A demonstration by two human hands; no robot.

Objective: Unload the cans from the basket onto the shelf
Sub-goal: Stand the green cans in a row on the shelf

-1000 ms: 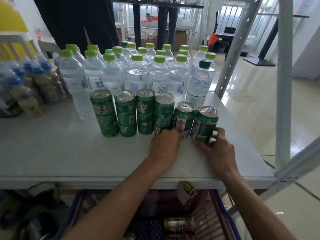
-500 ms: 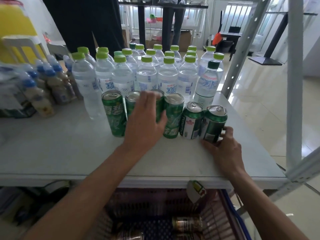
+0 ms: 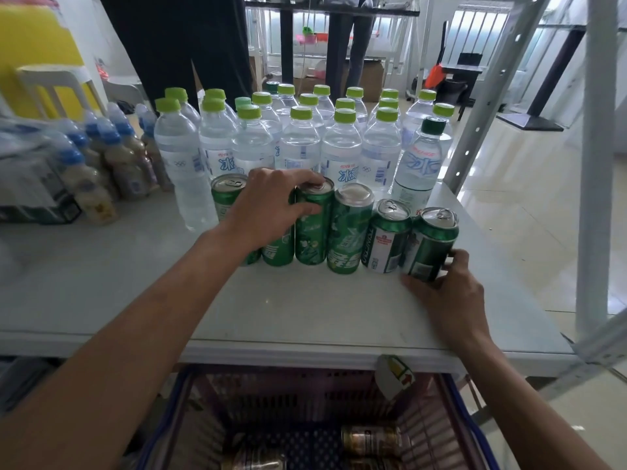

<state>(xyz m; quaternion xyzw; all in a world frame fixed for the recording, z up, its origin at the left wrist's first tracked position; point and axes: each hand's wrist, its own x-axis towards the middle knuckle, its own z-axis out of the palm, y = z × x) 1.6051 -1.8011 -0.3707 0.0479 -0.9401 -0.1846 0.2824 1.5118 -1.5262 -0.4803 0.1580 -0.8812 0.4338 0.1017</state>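
Several green cans stand in a row on the white shelf. My left hand wraps around a tall green can in the middle of the row, fingers over its top. The leftmost tall can shows beside that wrist. My right hand grips the short dark-green can at the right end; another short can stands next to it. Below the shelf edge sits the basket with a gold can and other cans lying in it.
Clear water bottles with green caps fill the shelf behind the cans. Blue-capped drink bottles stand at the left. White shelf uprights rise at the right. A price tag hangs from the shelf's front edge.
My left hand moved right from the left tall cans and closed around a tall can in the middle. My right hand kept its hold on the end can.
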